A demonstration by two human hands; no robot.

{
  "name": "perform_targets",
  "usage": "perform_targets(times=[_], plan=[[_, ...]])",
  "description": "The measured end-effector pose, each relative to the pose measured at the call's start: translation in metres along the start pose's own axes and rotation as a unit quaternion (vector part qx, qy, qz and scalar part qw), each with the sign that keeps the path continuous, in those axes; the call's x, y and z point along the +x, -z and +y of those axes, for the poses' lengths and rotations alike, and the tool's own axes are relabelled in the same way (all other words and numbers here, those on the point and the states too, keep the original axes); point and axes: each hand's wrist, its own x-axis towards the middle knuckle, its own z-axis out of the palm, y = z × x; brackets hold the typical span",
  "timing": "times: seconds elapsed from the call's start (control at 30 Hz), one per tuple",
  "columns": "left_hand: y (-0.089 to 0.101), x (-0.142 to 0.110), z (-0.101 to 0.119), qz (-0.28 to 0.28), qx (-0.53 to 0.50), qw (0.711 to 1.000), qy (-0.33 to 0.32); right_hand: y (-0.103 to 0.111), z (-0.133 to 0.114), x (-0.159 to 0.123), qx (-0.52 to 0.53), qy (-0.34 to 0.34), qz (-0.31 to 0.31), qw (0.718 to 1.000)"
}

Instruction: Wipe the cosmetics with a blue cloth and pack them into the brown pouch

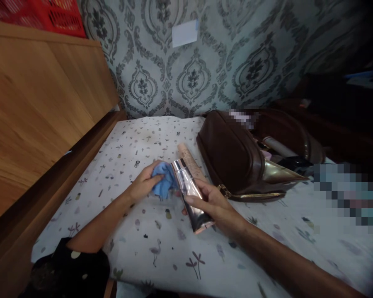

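Note:
My left hand (145, 182) is closed around a crumpled blue cloth (163, 182), which is against or very near the capped end of a shiny metallic squeeze tube (191, 192). My right hand (209, 203) grips that tube by its body, thumb on top, the flat crimped end toward me. Behind it a beige tube (188, 159) lies on the printed cloth, partly hidden by the metallic one. To the right rests a brown cosmetic bag (233, 153), unzipped, with a gold pouch-like item (281, 171) and other items showing inside.
A white tablecloth (136, 231) with small palm and flamingo prints covers the surface. On the left stands a wooden cabinet (46, 87) with a red plastic basket (65, 18) on top. Patterned wallpaper (192, 78) backs the table, and a white paper (185, 34) is stuck to it.

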Motion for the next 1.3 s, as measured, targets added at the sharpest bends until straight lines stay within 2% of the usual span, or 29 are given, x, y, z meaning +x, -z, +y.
perform_targets(times=[0.03,0.1,0.23,0.3,0.37,0.47,0.57,0.83,0.97,1.17,1.3], plan=[[0.002,0.0,0.004,0.022,0.011,1.0,-0.017,0.0,0.0,0.0,-0.006,-0.01,-0.001,1.0],[0.006,-0.002,0.011,0.015,0.027,0.998,-0.046,0.002,0.001,0.0,-0.009,-0.036,-0.015,0.999],[0.006,-0.006,0.023,-0.126,0.054,0.989,-0.053,0.005,0.002,-0.003,0.026,-0.108,-0.101,0.989],[0.005,-0.008,0.026,-0.153,0.063,0.985,-0.042,0.006,0.002,-0.004,0.036,-0.13,-0.139,0.981],[0.003,-0.009,0.027,-0.152,0.067,0.986,-0.018,0.007,0.001,-0.004,0.013,-0.123,-0.152,0.981],[0.001,-0.01,0.026,-0.147,0.071,0.986,0.032,0.009,-0.001,-0.003,-0.064,-0.074,-0.136,0.986],[0.0,-0.009,0.023,-0.128,0.067,0.988,0.047,0.009,-0.001,-0.002,-0.104,-0.045,-0.119,0.986],[0.006,-0.006,0.018,-0.099,-0.01,0.995,-0.002,0.009,0.007,-0.001,0.02,-0.081,-0.093,0.992],[0.008,-0.003,0.016,-0.075,-0.02,0.997,0.002,0.01,0.005,0.0,-0.028,-0.067,-0.081,0.994],[0.01,-0.002,0.014,-0.042,0.007,0.999,0.029,0.006,-0.001,0.0,-0.175,0.011,-0.047,0.983],[0.012,-0.004,0.016,-0.05,0.0,0.999,0.015,0.004,-0.002,-0.001,-0.111,0.022,-0.052,0.992]])
